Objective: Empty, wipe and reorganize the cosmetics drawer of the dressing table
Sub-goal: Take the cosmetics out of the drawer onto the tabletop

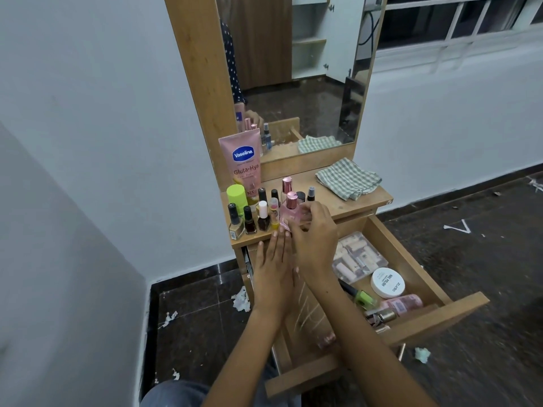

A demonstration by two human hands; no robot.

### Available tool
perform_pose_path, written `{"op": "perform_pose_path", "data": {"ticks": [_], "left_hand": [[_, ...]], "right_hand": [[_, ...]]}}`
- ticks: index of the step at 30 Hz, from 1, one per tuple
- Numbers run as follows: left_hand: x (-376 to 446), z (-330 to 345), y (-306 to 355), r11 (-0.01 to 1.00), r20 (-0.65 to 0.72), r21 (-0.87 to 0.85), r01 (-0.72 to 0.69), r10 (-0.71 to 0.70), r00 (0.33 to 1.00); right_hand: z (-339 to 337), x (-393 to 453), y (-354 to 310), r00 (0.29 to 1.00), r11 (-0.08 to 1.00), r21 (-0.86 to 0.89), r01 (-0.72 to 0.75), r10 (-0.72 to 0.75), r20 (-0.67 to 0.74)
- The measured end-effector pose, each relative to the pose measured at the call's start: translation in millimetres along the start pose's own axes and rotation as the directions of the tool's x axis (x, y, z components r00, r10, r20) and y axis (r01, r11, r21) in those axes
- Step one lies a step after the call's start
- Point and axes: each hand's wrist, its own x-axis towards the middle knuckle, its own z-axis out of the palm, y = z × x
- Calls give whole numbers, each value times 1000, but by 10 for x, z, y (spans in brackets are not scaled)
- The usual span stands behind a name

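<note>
Pale walls (88,113), dark speckled floor (484,274), barred window (458,19).

Forearms hide drawer (417,254) middle; elbows cut off

Dressing table top (346,205), just beyond both hands: light wood laminate, matt, w/ faint scuffs. Drawer (435,295), below and right of the right hand (316,245): same wood finish, front panel smooth; floor of it by the forearms shows pale scratch marks. Checked cloth (348,179), farther off to the right: woven fabric, soft, creased. Vaseline tube (242,164), beyond the left hand (271,271): pink plastic, slight sheen. Perfume bottle (291,212) at the right-hand fingertips: clear pink glass, glossy, metallic rose cap. White jar (387,282) in drawer: smooth plastic, semi-gloss. Mirror (308,83): glossy glass, dusty specks. Floor (470,259): dark polished stone, speckled.
</note>
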Motion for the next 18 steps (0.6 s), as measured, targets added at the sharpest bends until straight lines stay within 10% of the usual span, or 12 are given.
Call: {"op": "perform_pose_path", "data": {"ticks": [18], "left_hand": [[-6,-106,9,999,65,8,-48,48,997]], "right_hand": [[158,34,-24,999,995,-102,-7,2,-51]]}}
